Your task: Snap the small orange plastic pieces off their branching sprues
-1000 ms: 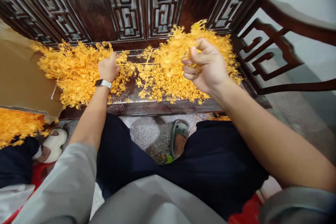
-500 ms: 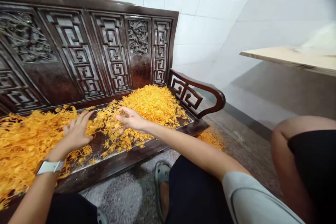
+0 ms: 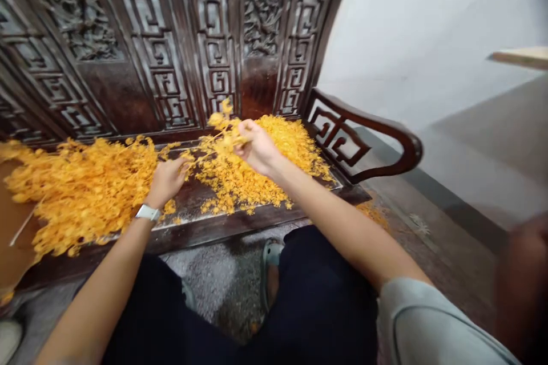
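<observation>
Between my two hands stretches a yellow sprig (image 3: 220, 141) of small flower-like pieces on thin, branching stems, probably plastic. My right hand (image 3: 256, 147) is closed around its upper part, just above the bench seat. With fingers pinched, my left hand (image 3: 168, 181) grips the lower left end of the stem. To the left of that hand lies a large tangled pile of similar yellow sprigs (image 3: 103, 182). Behind and below my right hand, a second heap of yellow pieces (image 3: 295, 151) sits against the armrest end of the seat; these look smaller and looser.
The dark carved wooden bench (image 3: 115, 97) has a high back and a curved armrest (image 3: 385, 131) at right. Yellow scraps (image 3: 374, 214) lie on the floor beyond it. A board edge (image 3: 522, 57) juts in at right. A brown cardboard surface (image 3: 17, 222) is at far left. A person's blurred limb (image 3: 520, 279) shows at lower right.
My left hand has gone from spread fingers to a pinch on the stem. My right hand has raised the sprig, and the view has shifted down and left.
</observation>
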A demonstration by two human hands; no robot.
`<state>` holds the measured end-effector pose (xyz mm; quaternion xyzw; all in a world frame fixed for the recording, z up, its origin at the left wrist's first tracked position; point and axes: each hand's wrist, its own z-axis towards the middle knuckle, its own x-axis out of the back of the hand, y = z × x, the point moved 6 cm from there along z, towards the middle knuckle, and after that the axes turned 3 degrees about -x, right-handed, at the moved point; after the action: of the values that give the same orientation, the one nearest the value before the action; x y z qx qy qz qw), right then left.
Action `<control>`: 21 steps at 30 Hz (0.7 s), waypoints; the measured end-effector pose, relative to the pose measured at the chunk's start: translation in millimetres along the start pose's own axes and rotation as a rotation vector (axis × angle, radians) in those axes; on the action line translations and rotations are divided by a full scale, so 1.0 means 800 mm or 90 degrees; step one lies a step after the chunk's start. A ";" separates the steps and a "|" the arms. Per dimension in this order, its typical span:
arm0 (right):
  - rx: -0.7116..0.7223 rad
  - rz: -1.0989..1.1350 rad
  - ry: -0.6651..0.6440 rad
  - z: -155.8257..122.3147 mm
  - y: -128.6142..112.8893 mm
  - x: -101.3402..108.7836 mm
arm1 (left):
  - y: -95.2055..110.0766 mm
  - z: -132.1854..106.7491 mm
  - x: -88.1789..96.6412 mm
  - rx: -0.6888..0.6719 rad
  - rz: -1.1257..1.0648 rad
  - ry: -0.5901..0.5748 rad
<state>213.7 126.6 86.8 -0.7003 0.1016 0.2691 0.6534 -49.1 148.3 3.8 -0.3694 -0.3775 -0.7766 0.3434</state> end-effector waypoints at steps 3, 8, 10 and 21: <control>0.007 0.002 -0.003 -0.005 -0.009 0.009 | -0.015 -0.002 -0.001 0.006 0.013 -0.001; 0.005 -0.019 0.012 -0.011 -0.011 0.020 | -0.038 -0.008 -0.002 0.039 0.030 0.010; 0.012 -0.024 0.036 -0.010 -0.014 0.028 | -0.042 -0.009 0.001 0.041 0.033 0.023; 0.221 -0.097 0.099 -0.020 -0.119 0.119 | -0.122 -0.028 0.017 0.145 0.178 -0.024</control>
<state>343.9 142.9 120.6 -0.6012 0.1437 0.1424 0.7730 -142.1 172.5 -27.4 -0.3914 -0.4142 -0.6664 0.4808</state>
